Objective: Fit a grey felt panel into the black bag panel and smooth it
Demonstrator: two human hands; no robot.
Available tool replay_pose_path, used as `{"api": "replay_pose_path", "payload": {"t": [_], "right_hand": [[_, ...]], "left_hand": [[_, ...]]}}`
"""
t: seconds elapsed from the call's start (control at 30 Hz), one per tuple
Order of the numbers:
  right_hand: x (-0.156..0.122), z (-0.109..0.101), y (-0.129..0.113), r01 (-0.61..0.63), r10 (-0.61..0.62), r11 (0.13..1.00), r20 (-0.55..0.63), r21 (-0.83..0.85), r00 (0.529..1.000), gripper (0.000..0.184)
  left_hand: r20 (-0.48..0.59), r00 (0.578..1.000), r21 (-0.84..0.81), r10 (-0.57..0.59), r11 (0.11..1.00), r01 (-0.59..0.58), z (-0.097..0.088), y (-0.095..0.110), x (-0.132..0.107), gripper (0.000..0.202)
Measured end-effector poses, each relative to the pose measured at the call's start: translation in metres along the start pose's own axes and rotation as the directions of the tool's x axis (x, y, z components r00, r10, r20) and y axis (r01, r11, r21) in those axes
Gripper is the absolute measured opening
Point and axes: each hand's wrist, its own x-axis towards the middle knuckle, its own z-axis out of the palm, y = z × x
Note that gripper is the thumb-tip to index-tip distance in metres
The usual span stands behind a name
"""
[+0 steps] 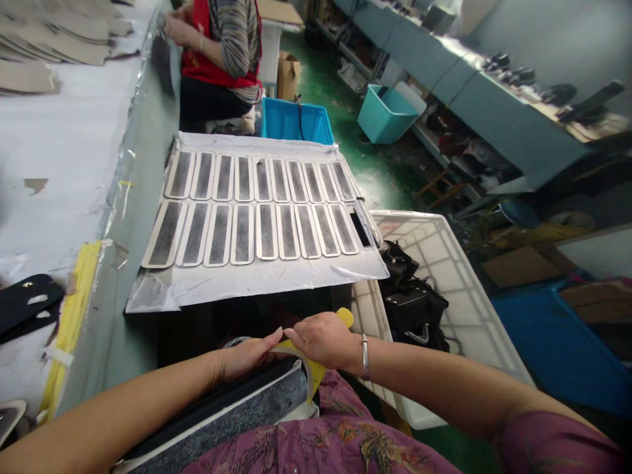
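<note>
Right hand (323, 339) wrapped round yellow piece (318, 374), fingers curled over it. Left hand (249, 355) lay at far end of black-and-grey piece (227, 421), thumbs nearly meeting, probably steadying it; pinch hidden, couldn't tell. That piece crossed lap below board's near edge, lap apparently its support. Board (276, 282), beside counter's (64, 145) right edge, bore strips (244, 234) in two rows, seemingly keeping each flat, reachable.

Single head-worn view, facing forward and down: left hand (249, 357) and right hand (323, 338) close by at near centre, tabletop (74, 141) at left, green floor (318, 74) farther off.
</note>
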Motion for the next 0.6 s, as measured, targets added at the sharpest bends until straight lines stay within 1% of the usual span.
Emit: {"api": "replay_pose_path", "payload": {"t": [0.07, 0.13, 0.2, 0.23, 0.3, 0.37, 0.47, 0.6], "right_hand": [[-0.001, 0.0, -0.001, 0.014, -0.014, 1.0, -0.007, -0.009, 1.0, 0.05], [0.0, 0.0, -0.001, 0.037, -0.037, 0.999, -0.006, -0.018, 0.999, 0.049], [0.0, -0.001, -0.001, 0.053, -0.053, 0.998, -0.003, -0.02, 0.999, 0.049], [0.001, -0.002, -0.001, 0.061, -0.061, 0.998, 0.0, -0.019, 0.998, 0.05], [0.001, -0.002, -0.001, 0.076, -0.076, 0.997, 0.01, -0.019, 0.997, 0.05], [0.002, -0.002, 0.0, 0.096, -0.095, 0.995, 0.021, -0.024, 0.995, 0.051], [0.002, 0.0, 0.003, 0.137, -0.137, 0.99, 0.013, -0.021, 0.991, 0.052], [0.005, 0.0, 0.005, 0.178, -0.177, 0.984, 0.007, -0.027, 0.984, 0.054]], "left_hand": [[-0.022, 1.0, 0.045, -0.008, 0.999, 0.009, -0.002, 0.004, -0.003, 0.091], [-0.055, 0.998, 0.211, 0.008, 0.978, 0.004, -0.005, 0.007, -0.006, 0.091], [-0.063, 0.997, 0.389, 0.046, 0.921, -0.018, -0.006, 0.011, -0.009, 0.096], [-0.053, 0.996, 0.445, 0.065, 0.895, -0.035, -0.007, 0.013, -0.011, 0.098], [-0.008, 0.996, 0.47, 0.087, 0.88, -0.073, -0.007, 0.015, -0.013, 0.097], [0.035, 0.996, 0.473, 0.084, 0.876, -0.09, -0.005, 0.018, -0.015, 0.098], [0.068, 0.996, 0.473, 0.062, 0.877, -0.087, -0.004, 0.023, -0.018, 0.1], [0.107, 0.991, 0.462, 0.082, 0.879, -0.122, -0.002, 0.027, -0.02, 0.102]]}}
